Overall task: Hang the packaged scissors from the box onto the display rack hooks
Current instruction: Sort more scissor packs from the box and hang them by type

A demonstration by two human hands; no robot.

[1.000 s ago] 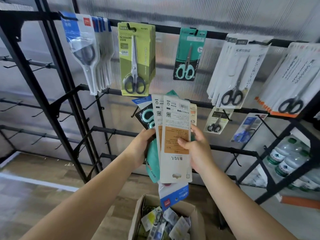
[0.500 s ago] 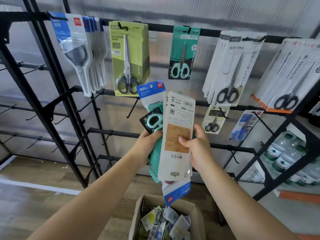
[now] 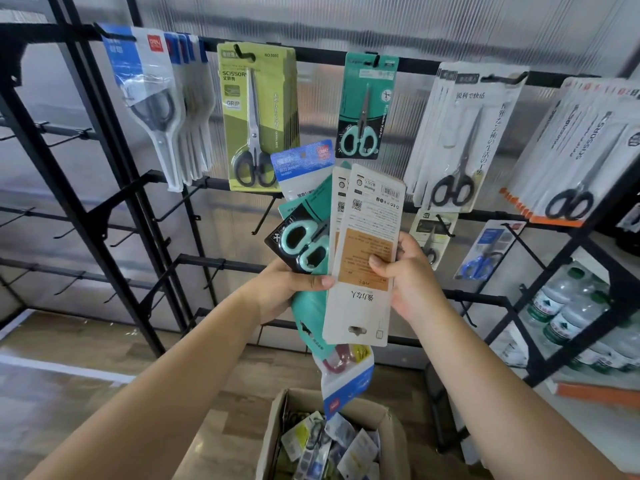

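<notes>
My left hand point(image 3: 284, 289) grips a fanned bundle of packaged scissors: a teal-handled pack point(image 3: 303, 242), a blue-topped pack point(image 3: 304, 168) and others behind. My right hand point(image 3: 410, 278) pinches the front white pack point(image 3: 367, 258), held upside down with its back label toward me and its hang hole at the bottom. A cardboard box point(image 3: 277, 431) with several more packs stands on the floor below. The black display rack point(image 3: 415, 65) holds hung scissors on its top hooks: blue-white, green point(image 3: 258, 116), teal point(image 3: 367, 105) and white packs point(image 3: 464, 140).
Bare hooks point(image 3: 65, 140) line the left rack section and the lower bars. Small packs hang at the second row right point(image 3: 485, 251). Water bottles point(image 3: 571, 306) sit on the right shelf. An orange item point(image 3: 595, 393) lies at the lower right. The floor is wooden.
The bundle has risen and fanned out, the blue-topped pack now standing up behind. My right hand stays pinched on the white pack. The view shifted slightly to the left.
</notes>
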